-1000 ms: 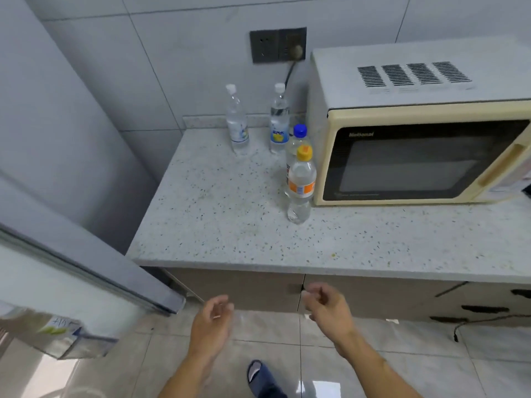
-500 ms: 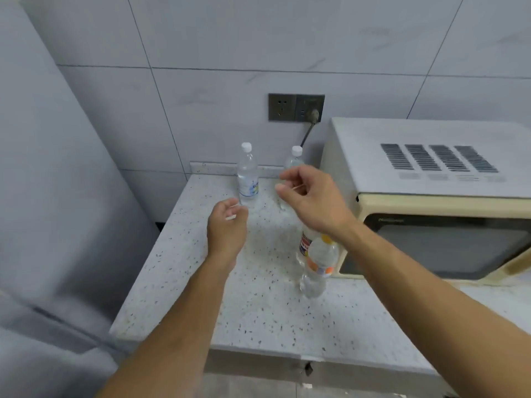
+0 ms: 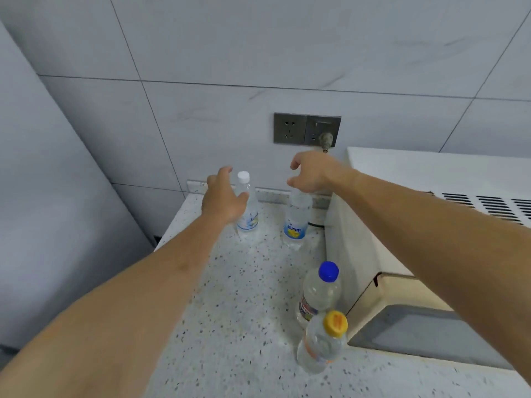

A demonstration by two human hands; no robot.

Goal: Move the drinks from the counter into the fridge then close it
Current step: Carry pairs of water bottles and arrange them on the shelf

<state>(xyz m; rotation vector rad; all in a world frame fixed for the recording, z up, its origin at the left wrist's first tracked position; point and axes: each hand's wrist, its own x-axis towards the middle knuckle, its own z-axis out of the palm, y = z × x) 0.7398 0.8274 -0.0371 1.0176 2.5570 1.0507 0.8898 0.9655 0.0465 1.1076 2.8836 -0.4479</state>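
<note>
A: What do we have on the speckled stone counter point(image 3: 230, 297)?

B: Four clear plastic bottles, all upright. Two stand far back by the tiled wall: the white-capped bottle point(image 3: 247, 206) on the left and, just right of it, the yellow-labelled bottle point(image 3: 296, 219), whose top is hidden behind our hand. Nearer to us, beside the cream microwave point(image 3: 402, 254), stand the blue-capped bottle point(image 3: 320, 291) and, in front of it, the orange-capped bottle point(image 3: 321, 343).

A: And our hands?

B: Apart, one to each far bottle. The left hand point(image 3: 222, 198) has its fingers spread, loosely cupped around the white-capped bottle's neck, thumb against its shoulder; we cannot tell whether it grips. The right hand point(image 3: 311, 175) hovers with curled, parted fingers over the yellow-labelled bottle's top, holding nothing plainly.

A: Behind them?

B: Smooth grey tiles and a metal socket plate point(image 3: 307, 129) with a plug in it.
</note>
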